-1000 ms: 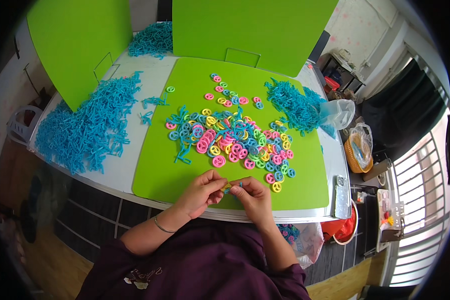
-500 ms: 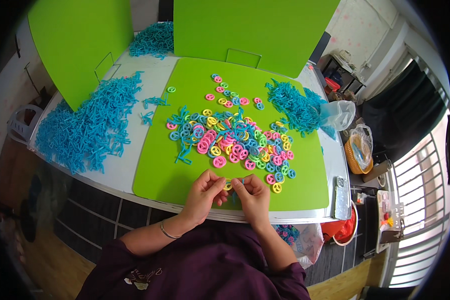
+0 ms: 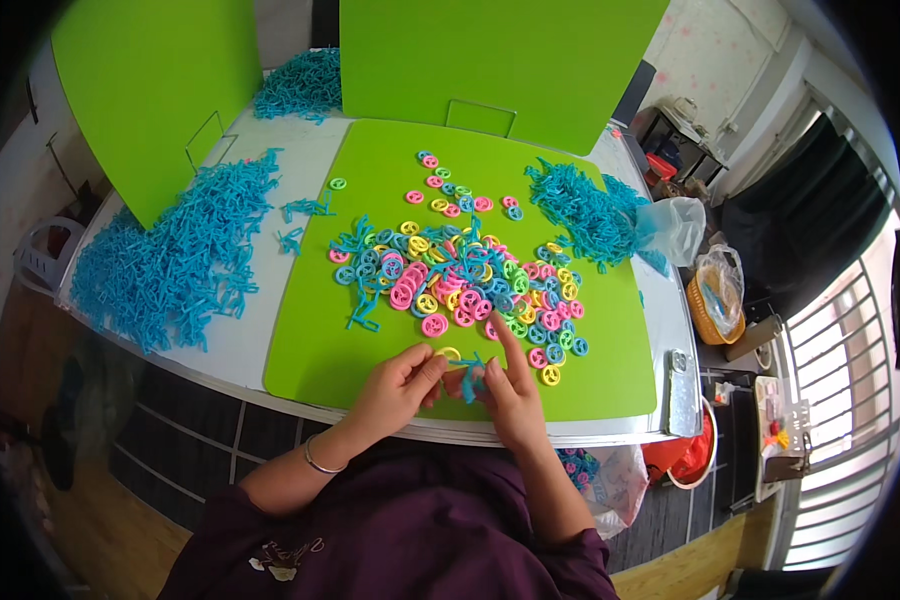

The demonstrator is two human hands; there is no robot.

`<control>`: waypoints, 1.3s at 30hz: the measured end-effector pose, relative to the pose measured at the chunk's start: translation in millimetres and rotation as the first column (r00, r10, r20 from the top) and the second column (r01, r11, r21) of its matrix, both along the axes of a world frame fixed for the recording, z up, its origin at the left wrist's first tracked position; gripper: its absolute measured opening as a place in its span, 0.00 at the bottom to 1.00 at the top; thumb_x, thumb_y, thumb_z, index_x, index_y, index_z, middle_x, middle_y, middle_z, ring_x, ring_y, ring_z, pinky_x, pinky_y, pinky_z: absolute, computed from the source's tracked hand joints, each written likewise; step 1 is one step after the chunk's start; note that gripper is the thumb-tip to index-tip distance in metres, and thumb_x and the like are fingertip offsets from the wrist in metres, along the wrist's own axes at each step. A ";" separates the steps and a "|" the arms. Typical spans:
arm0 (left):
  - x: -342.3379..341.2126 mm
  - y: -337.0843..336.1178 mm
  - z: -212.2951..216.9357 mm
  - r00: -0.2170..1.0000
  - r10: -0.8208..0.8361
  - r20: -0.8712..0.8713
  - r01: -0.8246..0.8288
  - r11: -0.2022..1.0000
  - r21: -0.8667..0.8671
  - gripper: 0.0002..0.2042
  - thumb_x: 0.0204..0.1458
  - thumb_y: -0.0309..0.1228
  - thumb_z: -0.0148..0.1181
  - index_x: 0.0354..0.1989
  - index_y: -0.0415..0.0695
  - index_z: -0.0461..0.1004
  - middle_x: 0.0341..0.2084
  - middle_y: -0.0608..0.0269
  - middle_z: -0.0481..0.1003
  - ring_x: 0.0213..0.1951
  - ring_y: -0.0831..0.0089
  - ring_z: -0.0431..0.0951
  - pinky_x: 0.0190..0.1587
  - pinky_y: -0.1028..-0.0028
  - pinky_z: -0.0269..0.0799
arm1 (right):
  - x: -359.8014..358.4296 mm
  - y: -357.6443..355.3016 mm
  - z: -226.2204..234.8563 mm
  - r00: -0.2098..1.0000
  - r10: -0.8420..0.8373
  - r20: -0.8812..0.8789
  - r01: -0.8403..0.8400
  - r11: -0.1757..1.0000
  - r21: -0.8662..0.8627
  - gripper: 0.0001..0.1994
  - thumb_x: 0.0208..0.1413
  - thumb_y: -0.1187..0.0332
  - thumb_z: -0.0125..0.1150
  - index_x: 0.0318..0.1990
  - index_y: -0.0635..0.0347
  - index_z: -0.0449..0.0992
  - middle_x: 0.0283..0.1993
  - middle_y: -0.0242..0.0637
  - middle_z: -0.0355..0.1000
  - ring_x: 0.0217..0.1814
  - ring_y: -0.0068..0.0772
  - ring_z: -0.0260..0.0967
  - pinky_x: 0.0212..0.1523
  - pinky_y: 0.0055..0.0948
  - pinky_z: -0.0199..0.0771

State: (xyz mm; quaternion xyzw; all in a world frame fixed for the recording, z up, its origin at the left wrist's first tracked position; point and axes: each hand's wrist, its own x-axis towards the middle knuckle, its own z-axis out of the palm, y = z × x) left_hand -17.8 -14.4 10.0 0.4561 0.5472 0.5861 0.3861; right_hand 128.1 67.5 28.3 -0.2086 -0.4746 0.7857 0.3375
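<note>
Near the front edge of the green board (image 3: 320,365), my left hand (image 3: 398,388) pinches a small yellow plastic wheel (image 3: 450,353) between thumb and fingers. Close beside it, my right hand (image 3: 516,398) holds a blue plastic piece (image 3: 472,384) at its thumb, with the index finger stretched forward. Whether the wheel and the blue piece are joined is too small to tell. Just beyond my hands lies a heap of pink, yellow, green and blue wheels (image 3: 433,326), with thin blue pieces (image 3: 362,315) mixed among them.
Large piles of blue pieces lie at left (image 3: 175,265), far left (image 3: 300,85) and right (image 3: 585,212). Upright green panels (image 3: 500,65) stand along the back. A phone (image 3: 681,392) rests at the table's right edge. An orange basket (image 3: 715,315) stands beyond it.
My hands have drawn slightly apart. My right index finger has stretched out, and the blue piece at that hand shows more. The yellow wheel stays in my left hand.
</note>
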 end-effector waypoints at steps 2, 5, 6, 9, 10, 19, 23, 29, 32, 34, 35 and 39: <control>-6.3 -2.7 4.7 1.000 -0.006 0.026 0.006 1.000 -0.020 0.11 0.62 0.35 0.47 0.31 0.42 0.68 0.17 0.72 0.68 0.19 0.88 0.65 0.20 0.86 0.59 | 12.3 8.3 -11.8 0.989 0.095 0.114 -0.123 0.957 0.264 0.22 0.59 0.72 0.53 0.61 0.59 0.62 0.40 0.39 0.74 0.40 0.27 0.72 0.41 0.25 0.73; -12.4 -3.2 7.3 0.987 -0.040 0.154 0.056 0.993 -0.100 0.12 0.63 0.36 0.45 0.31 0.42 0.70 0.16 0.73 0.67 0.19 0.88 0.65 0.20 0.86 0.57 | 15.7 3.8 -7.8 0.957 0.113 0.266 -0.250 0.786 0.566 0.25 0.54 0.74 0.58 0.62 0.56 0.63 0.40 0.36 0.74 0.40 0.28 0.72 0.41 0.27 0.73; -14.2 -3.7 6.7 0.986 -0.057 0.154 0.077 0.989 -0.125 0.13 0.63 0.37 0.45 0.32 0.42 0.70 0.16 0.73 0.67 0.19 0.88 0.65 0.20 0.86 0.57 | 15.1 1.7 -4.8 0.958 0.068 0.280 -0.239 0.732 0.638 0.26 0.51 0.75 0.61 0.60 0.55 0.65 0.39 0.34 0.74 0.38 0.28 0.72 0.39 0.28 0.73; -15.1 -1.2 8.2 0.991 -0.117 0.061 0.124 0.985 -0.124 0.13 0.63 0.37 0.45 0.33 0.42 0.72 0.15 0.73 0.67 0.18 0.86 0.65 0.20 0.84 0.58 | 19.7 7.0 -2.8 0.896 -0.239 0.374 -0.298 0.300 0.906 0.23 0.45 0.79 0.65 0.52 0.55 0.74 0.36 0.34 0.72 0.37 0.28 0.70 0.34 0.29 0.70; -15.8 1.3 8.9 0.987 -0.156 -0.033 0.152 0.983 -0.101 0.13 0.63 0.37 0.45 0.34 0.42 0.72 0.15 0.72 0.67 0.17 0.84 0.65 0.20 0.83 0.59 | 22.4 8.3 -3.1 0.896 -0.242 0.373 -0.297 0.301 0.906 0.23 0.45 0.79 0.65 0.52 0.55 0.74 0.36 0.34 0.72 0.37 0.28 0.70 0.34 0.29 0.70; -72.2 50.7 16.8 0.206 0.194 -0.959 0.009 0.980 0.200 0.11 0.49 0.34 0.59 0.41 0.51 0.78 0.29 0.62 0.67 0.38 0.65 0.69 0.41 0.68 0.68 | 21.2 15.3 -6.7 0.912 -0.374 0.168 0.038 0.485 0.873 0.10 0.47 0.77 0.65 0.39 0.61 0.78 0.33 0.33 0.71 0.31 0.22 0.66 0.32 0.22 0.66; -75.9 47.5 17.5 0.208 0.143 -0.967 -0.001 0.989 0.146 0.09 0.48 0.34 0.60 0.38 0.49 0.79 0.31 0.62 0.68 0.39 0.65 0.69 0.42 0.68 0.68 | 28.7 19.1 -21.1 0.966 -0.185 0.183 0.077 0.875 0.479 0.08 0.52 0.77 0.61 0.40 0.65 0.76 0.34 0.28 0.69 0.31 0.16 0.64 0.31 0.16 0.62; -79.6 44.9 7.5 0.396 0.294 -0.870 -0.079 0.955 0.287 0.09 0.47 0.34 0.62 0.34 0.44 0.78 0.34 0.60 0.69 0.41 0.63 0.69 0.43 0.67 0.68 | 18.6 20.9 -10.4 0.973 -0.175 0.152 0.119 0.939 0.324 0.04 0.56 0.74 0.54 0.36 0.63 0.75 0.27 0.25 0.65 0.22 0.13 0.55 0.24 0.16 0.53; -74.4 44.3 11.8 0.403 0.364 -0.840 -0.164 0.931 0.325 0.09 0.46 0.32 0.63 0.34 0.44 0.78 0.36 0.61 0.70 0.42 0.62 0.69 0.45 0.66 0.68 | 11.1 16.1 2.0 0.977 -0.134 0.168 0.104 0.979 0.177 0.05 0.57 0.73 0.54 0.36 0.63 0.75 0.23 0.24 0.64 0.21 0.13 0.53 0.22 0.16 0.51; -70.4 44.3 14.5 0.352 0.317 -0.881 -0.059 0.946 0.318 0.09 0.46 0.30 0.63 0.36 0.45 0.78 0.38 0.62 0.71 0.42 0.63 0.69 0.46 0.66 0.68 | 8.8 15.8 3.3 0.977 -0.066 0.201 0.039 0.990 0.132 0.05 0.57 0.72 0.55 0.36 0.62 0.76 0.23 0.24 0.66 0.20 0.12 0.52 0.20 0.16 0.48; -70.2 45.9 13.1 0.353 0.321 -0.879 -0.062 0.945 0.320 0.09 0.46 0.30 0.63 0.36 0.45 0.78 0.38 0.62 0.71 0.42 0.63 0.69 0.46 0.66 0.68 | 8.5 15.4 2.7 0.977 -0.063 0.203 0.036 0.990 0.134 0.05 0.57 0.72 0.55 0.36 0.62 0.76 0.23 0.24 0.66 0.20 0.12 0.52 0.20 0.16 0.48; -72.9 50.4 9.0 0.303 0.286 -0.909 -0.036 0.957 0.288 0.08 0.46 0.29 0.62 0.35 0.46 0.79 0.37 0.63 0.71 0.42 0.64 0.69 0.46 0.67 0.67 | 7.7 15.9 -1.8 0.975 -0.096 0.198 0.071 0.989 0.131 0.06 0.58 0.70 0.55 0.37 0.62 0.76 0.22 0.23 0.66 0.19 0.10 0.51 0.19 0.15 0.47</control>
